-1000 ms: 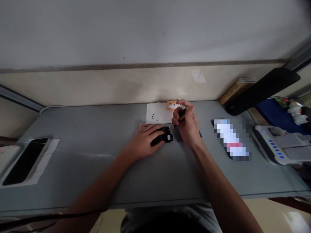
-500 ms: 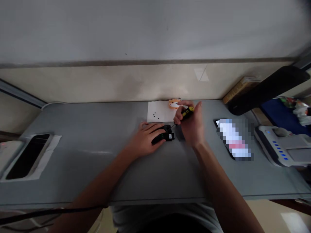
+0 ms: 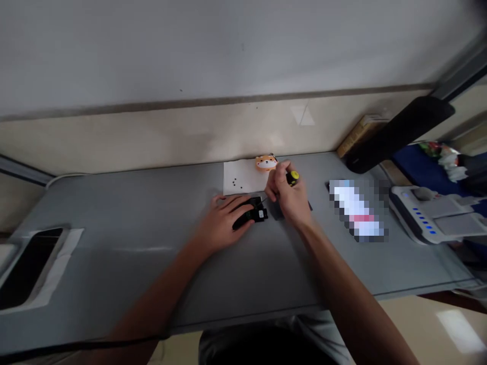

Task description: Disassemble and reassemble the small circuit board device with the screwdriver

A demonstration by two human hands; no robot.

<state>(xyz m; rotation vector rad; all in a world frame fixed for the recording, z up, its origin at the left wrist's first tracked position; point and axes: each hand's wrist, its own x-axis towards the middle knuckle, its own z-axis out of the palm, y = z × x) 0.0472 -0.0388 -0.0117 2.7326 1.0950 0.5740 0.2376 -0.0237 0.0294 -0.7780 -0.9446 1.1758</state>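
My left hand (image 3: 222, 220) grips a small black device (image 3: 261, 213) with a white label, holding it down on the grey desk. In my right hand (image 3: 291, 197) is a black and yellow screwdriver (image 3: 292, 178), its fingers wrapped round the handle. The thin shaft slants down to the left and its tip meets the device. Behind the hands lies a sheet of white paper (image 3: 245, 172) with several tiny dark pieces (image 3: 235, 182), which look like screws. A dark flat object (image 3: 276, 210) lies partly hidden under my right hand.
An orange and white animal-faced item (image 3: 266, 162) sits at the paper's back edge. To the right are a lit phone (image 3: 353, 208), a grey charging dock (image 3: 426, 218), a long black case (image 3: 399, 134) and a box (image 3: 361, 134). Another phone (image 3: 30, 266) lies far left.
The view has tilted and shifted slightly. My right hand has turned around the screwdriver, so the handle shows at a different angle. The left hand keeps its hold on the device.
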